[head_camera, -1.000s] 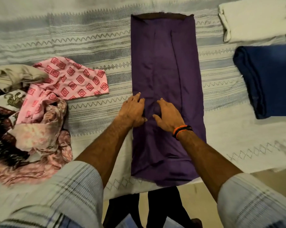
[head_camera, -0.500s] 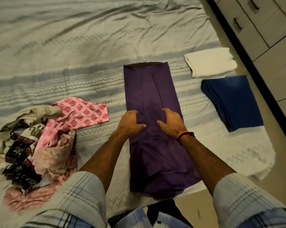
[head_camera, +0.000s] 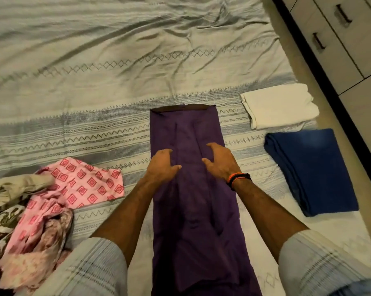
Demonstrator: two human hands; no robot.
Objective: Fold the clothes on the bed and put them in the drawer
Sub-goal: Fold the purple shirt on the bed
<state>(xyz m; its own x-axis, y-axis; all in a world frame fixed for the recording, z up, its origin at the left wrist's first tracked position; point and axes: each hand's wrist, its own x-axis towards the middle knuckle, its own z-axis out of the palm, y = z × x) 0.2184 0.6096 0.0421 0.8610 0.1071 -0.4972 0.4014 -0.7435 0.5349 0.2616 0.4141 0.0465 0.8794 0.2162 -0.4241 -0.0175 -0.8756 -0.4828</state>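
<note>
- The purple cloth (head_camera: 193, 210) lay as a long narrow strip on the bed (head_camera: 116, 60), running from the near edge away from the person, its far end showing a dark hem.
- The left hand (head_camera: 161, 165) rested on the strip's left side about midway along, palm down, fingers bent at the knuckles with the tips on the cloth, thumb stretched toward the middle; whether it pinched any cloth could not be told.
- The right hand (head_camera: 221, 161) rested on the strip's right side, level with the left, fingers arched and spread, tips on the cloth, thumb pointing inward; no fold of cloth showed between its fingers.
- A lengthwise crease of the cloth ran between the two thumbs.
- A wristband (head_camera: 238, 178), orange and black, sat just behind the right hand.
- Beyond the right fingers and further right lay a folded white cloth (head_camera: 280, 105); nearer, right of that wrist, a folded blue cloth (head_camera: 310, 169), apart from the strip.
- Left of the left fingers, a pink cloth (head_camera: 84, 184) with a diamond print lay loose, joining a heap (head_camera: 14, 231) of unfolded clothes.
- Drawers (head_camera: 338, 28) with dark handles stood far right of the bed.
</note>
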